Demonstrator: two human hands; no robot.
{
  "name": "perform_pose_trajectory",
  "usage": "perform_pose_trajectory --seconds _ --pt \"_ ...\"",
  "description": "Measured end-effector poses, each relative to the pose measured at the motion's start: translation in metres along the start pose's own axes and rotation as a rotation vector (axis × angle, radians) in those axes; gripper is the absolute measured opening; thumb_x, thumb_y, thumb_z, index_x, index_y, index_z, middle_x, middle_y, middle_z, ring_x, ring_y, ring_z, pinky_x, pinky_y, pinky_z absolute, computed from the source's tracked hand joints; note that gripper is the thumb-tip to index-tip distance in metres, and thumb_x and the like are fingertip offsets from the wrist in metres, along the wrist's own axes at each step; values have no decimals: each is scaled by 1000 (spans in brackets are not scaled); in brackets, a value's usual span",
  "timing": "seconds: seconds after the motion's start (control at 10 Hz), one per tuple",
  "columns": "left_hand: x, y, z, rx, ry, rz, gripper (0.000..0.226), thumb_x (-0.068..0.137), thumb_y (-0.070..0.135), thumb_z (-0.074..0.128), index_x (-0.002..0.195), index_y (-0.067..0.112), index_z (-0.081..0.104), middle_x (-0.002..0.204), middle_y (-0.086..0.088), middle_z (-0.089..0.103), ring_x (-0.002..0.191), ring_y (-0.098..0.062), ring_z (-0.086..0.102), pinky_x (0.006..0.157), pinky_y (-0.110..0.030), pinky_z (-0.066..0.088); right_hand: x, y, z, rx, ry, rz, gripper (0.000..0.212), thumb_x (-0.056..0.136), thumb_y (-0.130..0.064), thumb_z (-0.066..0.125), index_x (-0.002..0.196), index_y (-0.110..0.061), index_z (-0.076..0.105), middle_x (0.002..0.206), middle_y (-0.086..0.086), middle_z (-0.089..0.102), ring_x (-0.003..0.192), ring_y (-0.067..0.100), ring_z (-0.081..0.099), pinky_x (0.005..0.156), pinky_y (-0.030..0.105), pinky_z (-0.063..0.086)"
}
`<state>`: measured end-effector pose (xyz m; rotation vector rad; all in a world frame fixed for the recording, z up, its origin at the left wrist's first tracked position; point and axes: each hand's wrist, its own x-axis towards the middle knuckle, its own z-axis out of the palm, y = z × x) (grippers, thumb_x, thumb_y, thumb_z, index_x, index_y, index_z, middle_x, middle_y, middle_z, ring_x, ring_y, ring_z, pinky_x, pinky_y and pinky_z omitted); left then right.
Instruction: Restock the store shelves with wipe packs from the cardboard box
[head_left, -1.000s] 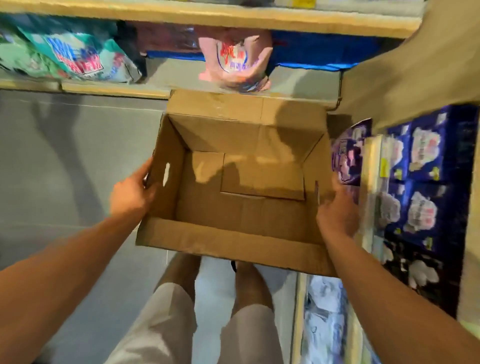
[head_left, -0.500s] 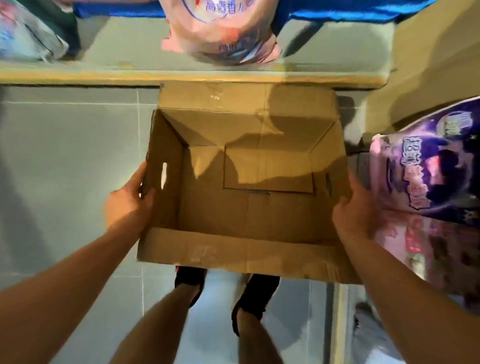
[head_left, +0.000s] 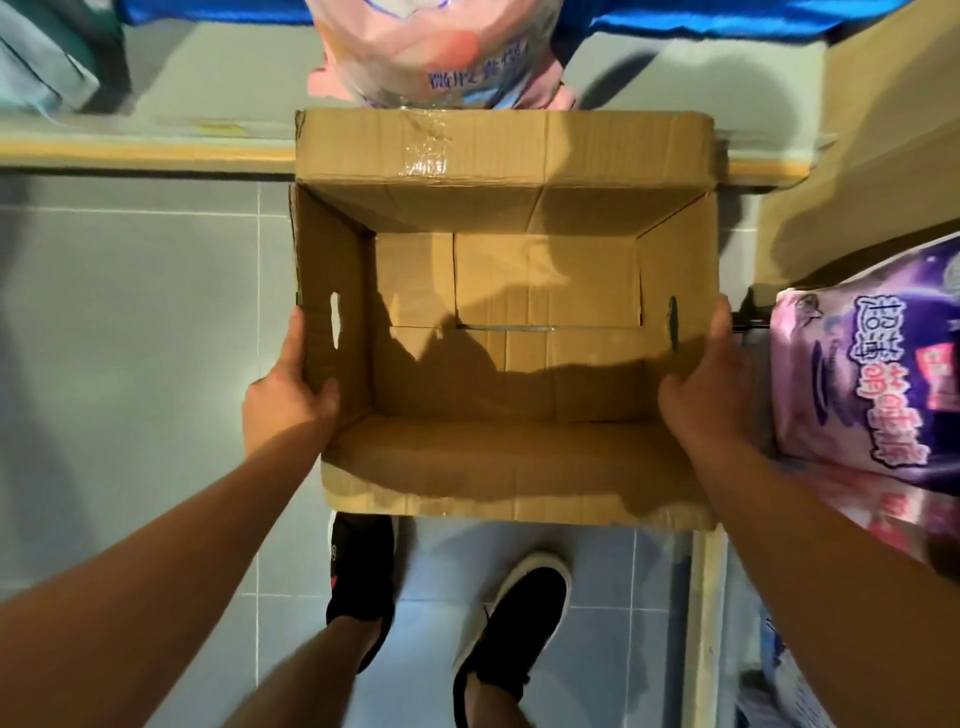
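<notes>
Cardboard box (head_left: 519, 332) is held over the tiled floor w/ flaps open, plain brown, creased, tape scrap on far flap, nothing visible inside, so restocking looks done & next move is prob. to set it down or carry it off, keeping it level. Left hand (head_left: 288, 397) grips the left wall, thumb hooked inside; right hand (head_left: 709, 387) clasps the right wall, thumb over the rim. Pink-purple pack (head_left: 872, 374) sits on shelf just beside right hand.

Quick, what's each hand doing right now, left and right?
Left hand: grips the left wall of the cardboard box, thumb curled inside.
Right hand: holds the box's right wall, thumb over the rim.
</notes>
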<state>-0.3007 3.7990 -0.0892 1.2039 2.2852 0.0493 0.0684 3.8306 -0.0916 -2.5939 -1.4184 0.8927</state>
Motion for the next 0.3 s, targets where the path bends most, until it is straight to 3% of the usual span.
perform_pose_trajectory --seconds 0.1,0.2,0.3 --pt "-10 10 -11 -38 -120 -52 85 88 28 64 151 38 7 127 -10 60 111 -39 58 94 -42 46 -5 -5 -14 -58 -143 58 101 81 -17 67 152 -35 -2 152 12 25 132 35 37 98 45 42" --pt "-11 30 -40 -21 -209 -34 78 89 41 61 151 29 16 139 -6 50 118 -33 55 87 -35 48 -21 -23 -40 -267 -226 44 96 79 -41 66 153 -28 6 159 7 8 145 34 12 115 48 24" --pt "-31 52 -82 116 -247 114 75 90 51 54 150 22 20 151 -9 34 133 -33 41 99 -39 43 -55 -53 -70 -364 -317 -91 86 84 -49 55 154 -24 12 161 6 7 147 35 4 119 49 11"
